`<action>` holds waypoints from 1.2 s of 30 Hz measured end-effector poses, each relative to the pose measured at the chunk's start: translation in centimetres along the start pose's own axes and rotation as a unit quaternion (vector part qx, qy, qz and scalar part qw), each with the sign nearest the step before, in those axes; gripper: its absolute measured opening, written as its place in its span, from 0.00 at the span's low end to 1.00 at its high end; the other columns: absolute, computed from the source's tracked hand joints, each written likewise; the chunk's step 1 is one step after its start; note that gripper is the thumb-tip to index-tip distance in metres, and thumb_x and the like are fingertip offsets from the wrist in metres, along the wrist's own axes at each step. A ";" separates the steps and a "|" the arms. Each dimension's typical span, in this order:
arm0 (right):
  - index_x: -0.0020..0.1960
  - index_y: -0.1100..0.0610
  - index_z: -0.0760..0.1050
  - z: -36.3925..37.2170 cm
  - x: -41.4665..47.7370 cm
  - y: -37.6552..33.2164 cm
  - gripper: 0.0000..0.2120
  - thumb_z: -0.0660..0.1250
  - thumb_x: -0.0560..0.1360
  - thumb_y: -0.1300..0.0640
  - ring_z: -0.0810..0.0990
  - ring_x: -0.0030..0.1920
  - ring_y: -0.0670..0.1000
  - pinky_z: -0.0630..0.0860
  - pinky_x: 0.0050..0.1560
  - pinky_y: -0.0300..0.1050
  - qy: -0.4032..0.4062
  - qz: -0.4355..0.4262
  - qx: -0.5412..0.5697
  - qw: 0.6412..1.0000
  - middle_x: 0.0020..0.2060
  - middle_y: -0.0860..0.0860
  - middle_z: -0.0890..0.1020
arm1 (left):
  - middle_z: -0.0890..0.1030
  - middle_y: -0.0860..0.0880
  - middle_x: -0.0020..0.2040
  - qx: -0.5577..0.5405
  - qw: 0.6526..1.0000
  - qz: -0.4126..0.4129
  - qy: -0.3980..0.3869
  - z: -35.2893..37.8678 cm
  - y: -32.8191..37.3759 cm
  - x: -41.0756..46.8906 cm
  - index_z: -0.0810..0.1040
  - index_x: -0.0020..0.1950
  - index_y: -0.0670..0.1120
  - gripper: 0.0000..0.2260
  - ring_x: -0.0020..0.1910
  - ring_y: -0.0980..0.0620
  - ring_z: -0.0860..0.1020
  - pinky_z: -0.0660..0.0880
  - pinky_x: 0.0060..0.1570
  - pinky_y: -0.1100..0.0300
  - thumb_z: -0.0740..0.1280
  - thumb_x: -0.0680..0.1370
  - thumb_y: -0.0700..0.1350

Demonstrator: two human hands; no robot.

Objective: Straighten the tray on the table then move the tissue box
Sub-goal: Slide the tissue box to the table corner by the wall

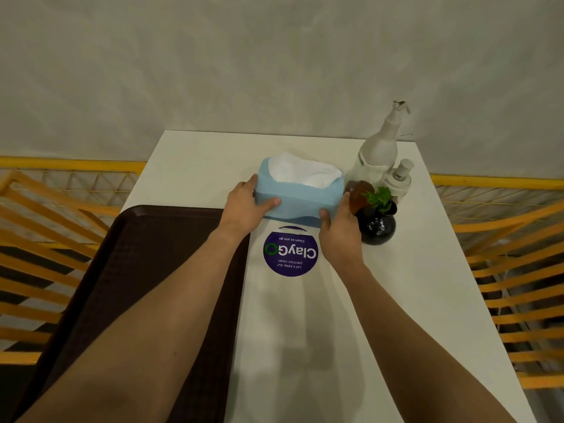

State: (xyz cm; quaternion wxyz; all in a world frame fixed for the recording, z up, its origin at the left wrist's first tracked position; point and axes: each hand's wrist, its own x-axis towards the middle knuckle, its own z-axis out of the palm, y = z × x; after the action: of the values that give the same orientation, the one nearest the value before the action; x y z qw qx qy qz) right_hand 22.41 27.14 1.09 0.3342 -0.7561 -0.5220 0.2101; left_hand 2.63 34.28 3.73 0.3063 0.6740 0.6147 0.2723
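Left hand (pixel 245 203) and right hand (pixel 338 230) grip blue tissue box (pixel 297 198) holding white tissues (pixel 303 172)

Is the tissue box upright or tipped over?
Upright: the tissue box has its opening on top with white tissue sticking up, held at its ends by the left hand and right hand.

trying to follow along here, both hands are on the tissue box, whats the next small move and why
Probably lift the tissue box slightly and carry it clear. The left hand and right hand already clasp its two ends, and the tray lies square along the table edge. The black vase and bottles sit close on the right, so a lift seems safer than a slide that way.
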 end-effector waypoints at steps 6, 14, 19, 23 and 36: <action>0.81 0.55 0.52 1.1 2.4 -1.3 0.29 0.56 0.85 0.49 0.77 0.63 0.60 0.76 0.61 0.57 0.004 -0.001 -0.010 1.000 0.66 0.59 0.76 | 0.77 0.44 0.69 -0.023 1.000 0.002 -0.018 -1.5 -0.3 2.7 0.68 0.77 0.44 0.33 0.65 0.45 0.77 0.72 0.57 0.61 0.74 0.76 0.54; 0.77 0.53 0.61 3.8 4.8 -4.9 0.24 0.59 0.84 0.48 0.79 0.63 0.55 0.75 0.58 0.46 -0.025 -0.038 0.024 0.999 0.66 0.53 0.78 | 0.81 0.44 0.64 -0.006 1.000 0.005 0.002 -5.6 -3.5 5.5 0.74 0.72 0.44 0.30 0.55 0.49 0.78 0.72 0.52 0.61 0.75 0.74 0.54; 0.75 0.54 0.67 6.3 5.4 -7.4 0.23 0.63 0.82 0.48 0.79 0.64 0.56 0.75 0.58 0.46 -0.042 -0.052 0.031 0.997 0.66 0.53 0.79 | 0.80 0.45 0.66 -0.008 1.000 -0.009 0.010 -9.0 -6.6 6.4 0.72 0.75 0.43 0.34 0.61 0.45 0.79 0.73 0.55 0.59 0.76 0.73 0.55; 0.75 0.53 0.67 8.9 5.2 -9.5 0.28 0.68 0.79 0.44 0.79 0.64 0.54 0.74 0.56 0.43 -0.060 -0.046 0.046 0.996 0.68 0.51 0.78 | 0.79 0.44 0.67 -0.025 0.999 -0.021 0.023 -11.7 -9.4 6.3 0.70 0.75 0.45 0.36 0.61 0.46 0.78 0.71 0.52 0.61 0.77 0.72 0.55; 0.78 0.50 0.64 16.2 3.4 -16.3 0.32 0.65 0.79 0.39 0.78 0.66 0.57 0.74 0.64 0.51 -0.113 -0.082 0.019 0.990 0.70 0.52 0.77 | 0.78 0.46 0.68 -0.087 0.995 -0.033 0.024 -20.2 -17.6 5.7 0.70 0.75 0.46 0.36 0.65 0.45 0.77 0.78 0.62 0.48 0.78 0.71 0.54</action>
State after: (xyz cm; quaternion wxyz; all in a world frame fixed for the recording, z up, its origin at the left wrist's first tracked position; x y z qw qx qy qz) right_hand 2.28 38.68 1.87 0.3035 -0.6759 -0.6124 0.2758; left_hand -23.51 42.57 3.95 0.3578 0.6172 0.6180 0.3304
